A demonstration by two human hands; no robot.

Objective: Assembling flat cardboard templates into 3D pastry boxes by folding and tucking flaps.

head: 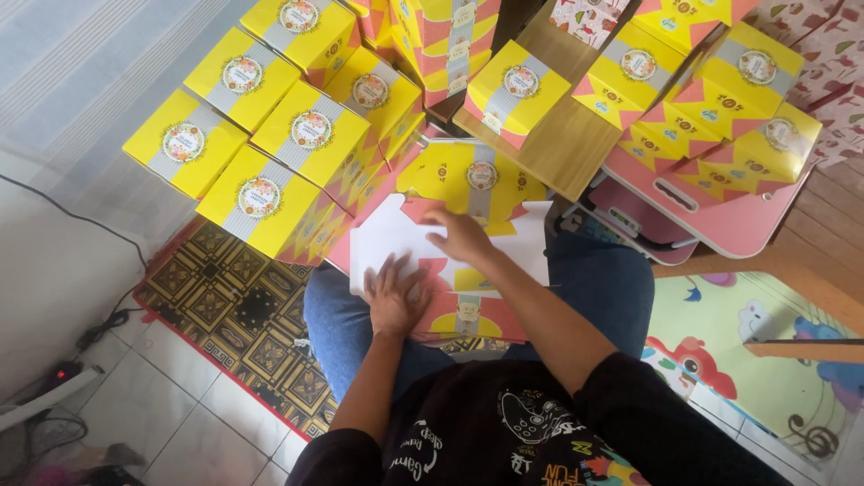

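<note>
From my head camera, I look down at an unfolded box blank, yellow and pink with white flaps, lying flat across my lap. My left hand presses on the blank's left part, fingers spread wide and flat, gripping nothing. My right hand rests on the blank's upper edge, fingers curled loosely over the card; whether it pinches the card I cannot tell. Just beyond the blank stands a cluster of finished yellow boxes, stacked close together. To the blank's upper right, more boxes sit on a small wooden table and a pink tray.
</note>
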